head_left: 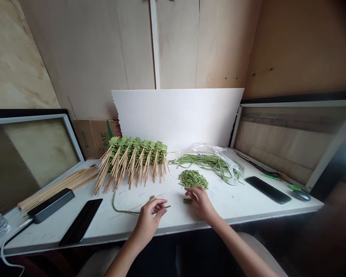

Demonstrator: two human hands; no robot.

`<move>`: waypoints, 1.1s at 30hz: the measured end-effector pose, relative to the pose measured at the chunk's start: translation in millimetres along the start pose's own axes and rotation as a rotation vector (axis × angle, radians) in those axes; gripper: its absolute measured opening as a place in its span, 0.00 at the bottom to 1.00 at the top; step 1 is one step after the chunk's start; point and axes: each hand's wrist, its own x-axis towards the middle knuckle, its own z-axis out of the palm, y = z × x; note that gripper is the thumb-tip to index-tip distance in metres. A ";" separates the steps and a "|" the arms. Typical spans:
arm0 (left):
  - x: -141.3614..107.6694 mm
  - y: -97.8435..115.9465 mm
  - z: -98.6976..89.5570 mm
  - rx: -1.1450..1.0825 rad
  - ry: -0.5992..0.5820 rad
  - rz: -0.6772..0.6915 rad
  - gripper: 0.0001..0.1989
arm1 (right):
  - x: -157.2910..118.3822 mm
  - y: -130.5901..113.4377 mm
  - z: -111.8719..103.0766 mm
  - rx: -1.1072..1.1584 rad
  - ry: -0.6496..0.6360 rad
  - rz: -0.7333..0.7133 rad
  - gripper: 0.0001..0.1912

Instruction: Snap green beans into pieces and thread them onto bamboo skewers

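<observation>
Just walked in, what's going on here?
Someone is handling green beans at a white table. The left hand holds a long green bean near one end; the right hand is loosely curled by a few short cut pieces, contact unclear. Just behind is a pile of cut pieces. Further back, skewered bean pieces are stacked on the left, and long beans lie by a clear plastic bag on the right.

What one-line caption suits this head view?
Left hand at a long bean, right hand by cut beans, skewered beans behind.
</observation>
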 end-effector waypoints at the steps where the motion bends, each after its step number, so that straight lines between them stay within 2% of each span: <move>1: -0.4 -1.4 1.1 -0.005 0.007 -0.018 0.12 | -1.1 -7.5 -1.2 0.038 -0.018 -0.009 0.18; 5: -2.4 -1.1 4.7 -0.021 0.014 -0.027 0.14 | -9.6 -47.2 -1.1 0.229 -0.214 -0.097 0.17; 7: -2.9 1.5 5.1 -0.020 0.010 -0.002 0.14 | -13.8 -62.9 2.0 0.255 -0.234 -0.139 0.13; 9: -2.8 4.5 3.9 0.009 0.009 0.029 0.13 | -15.9 -70.3 5.1 0.255 -0.201 -0.151 0.11; 14: -1.2 13.0 -2.7 0.113 -0.016 0.092 0.07 | -15.1 -66.6 6.5 0.224 -0.091 -0.135 0.12; 19: -2.2 25.5 -2.8 0.175 -0.016 0.160 0.06 | -17.5 -70.6 9.0 0.181 -0.133 -0.270 0.07; 22: -3.9 31.5 1.0 0.158 -0.044 0.169 0.08 | -20.7 -74.8 13.0 0.169 -0.111 -0.287 0.08; 28: -8.0 35.2 9.7 0.014 -0.051 0.174 0.13 | -29.7 -76.3 25.4 0.408 -0.094 -0.158 0.12; 33: -8.3 31.0 10.4 -0.170 -0.083 0.088 0.12 | -29.1 -72.8 33.4 0.646 -0.136 -0.036 0.16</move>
